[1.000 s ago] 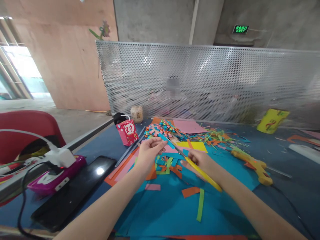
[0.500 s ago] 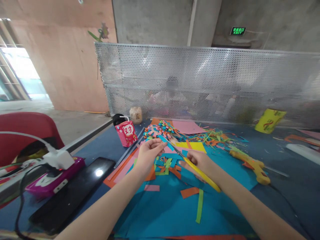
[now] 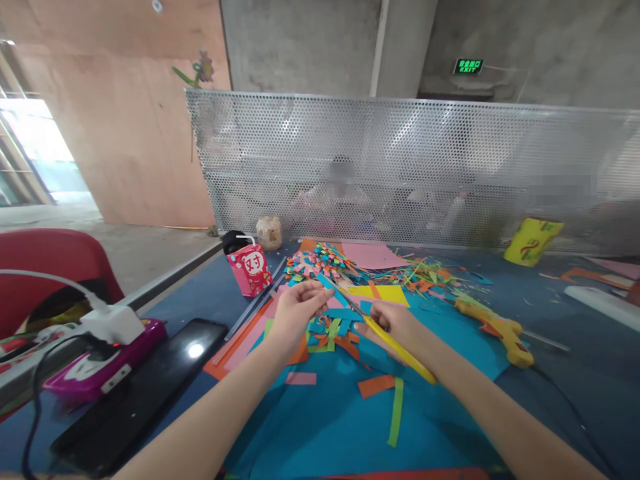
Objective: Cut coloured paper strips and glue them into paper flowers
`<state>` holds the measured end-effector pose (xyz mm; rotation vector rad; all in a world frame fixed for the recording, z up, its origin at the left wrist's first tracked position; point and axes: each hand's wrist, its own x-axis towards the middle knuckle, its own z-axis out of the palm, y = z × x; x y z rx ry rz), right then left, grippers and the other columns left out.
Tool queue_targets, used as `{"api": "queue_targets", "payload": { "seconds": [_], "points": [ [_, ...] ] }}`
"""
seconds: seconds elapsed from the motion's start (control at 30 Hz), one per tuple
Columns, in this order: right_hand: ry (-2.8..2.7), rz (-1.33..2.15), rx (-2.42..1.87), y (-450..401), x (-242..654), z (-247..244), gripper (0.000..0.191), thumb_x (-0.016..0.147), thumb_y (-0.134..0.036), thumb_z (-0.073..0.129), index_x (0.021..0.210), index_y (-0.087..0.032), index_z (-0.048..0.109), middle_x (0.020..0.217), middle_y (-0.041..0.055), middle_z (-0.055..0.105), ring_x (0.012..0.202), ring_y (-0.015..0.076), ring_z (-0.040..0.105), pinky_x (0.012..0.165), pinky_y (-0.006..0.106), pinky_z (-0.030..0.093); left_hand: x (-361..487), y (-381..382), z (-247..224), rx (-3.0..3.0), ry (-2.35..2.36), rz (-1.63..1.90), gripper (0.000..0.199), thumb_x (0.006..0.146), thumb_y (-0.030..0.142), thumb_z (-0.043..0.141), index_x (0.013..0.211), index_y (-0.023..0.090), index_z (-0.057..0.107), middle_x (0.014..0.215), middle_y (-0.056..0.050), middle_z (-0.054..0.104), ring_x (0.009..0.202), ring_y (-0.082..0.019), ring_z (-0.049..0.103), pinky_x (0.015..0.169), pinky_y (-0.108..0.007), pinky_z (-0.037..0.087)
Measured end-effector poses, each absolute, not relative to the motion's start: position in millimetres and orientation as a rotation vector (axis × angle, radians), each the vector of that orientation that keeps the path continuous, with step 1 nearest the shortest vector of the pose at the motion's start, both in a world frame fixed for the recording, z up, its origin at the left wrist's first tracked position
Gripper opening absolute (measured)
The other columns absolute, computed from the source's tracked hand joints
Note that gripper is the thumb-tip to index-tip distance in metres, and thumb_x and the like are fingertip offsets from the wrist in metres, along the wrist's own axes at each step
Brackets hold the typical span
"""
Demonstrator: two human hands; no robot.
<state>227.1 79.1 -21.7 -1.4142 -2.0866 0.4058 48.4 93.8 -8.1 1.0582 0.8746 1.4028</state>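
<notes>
My left hand (image 3: 300, 310) pinches a small blue paper strip (image 3: 326, 283) between thumb and fingers. In my right hand (image 3: 393, 327) is a pair of scissors with yellow handles (image 3: 407, 359), its blades pointing up and left at the strip. Below both hands, short orange, green and blue paper pieces (image 3: 345, 341) are scattered on a large blue sheet (image 3: 320, 427). An orange piece (image 3: 377, 386), a green strip (image 3: 395, 413) and a pink piece (image 3: 301, 379) lie nearer to me.
Behind the hands is a pile of cut paper (image 3: 323, 261) before a perforated metal screen (image 3: 320, 133). A yellow glue gun (image 3: 500, 330) lies right. A red drink box (image 3: 249, 270), black phone (image 3: 140, 393) and purple power strip (image 3: 105, 363) are left. A person sits behind the screen.
The whole view has shifted slightly, moving most things a little left. Both hands keep nearly the same pose, with the strip and scissors still held.
</notes>
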Motion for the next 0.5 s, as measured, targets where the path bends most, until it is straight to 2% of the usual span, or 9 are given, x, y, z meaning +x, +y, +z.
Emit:
{"api": "queue_targets", "payload": {
  "seconds": [0.5],
  "points": [
    [-2.058,0.471,-1.404,75.1,225.5,-17.2,0.032,0.070,-0.044,0.048,0.057,-0.020,0.031,0.044,-0.0081,0.024,0.038,0.0060,0.022,0.037,0.020,0.017,47.2,95.2,-9.2,1.067,0.870,1.412,0.029,0.051,0.023,0.072,0.071,0.012,0.054,0.049,0.003,0.053,0.042,-0.004,0.045,0.042,-0.015,0.035]
  ]
}}
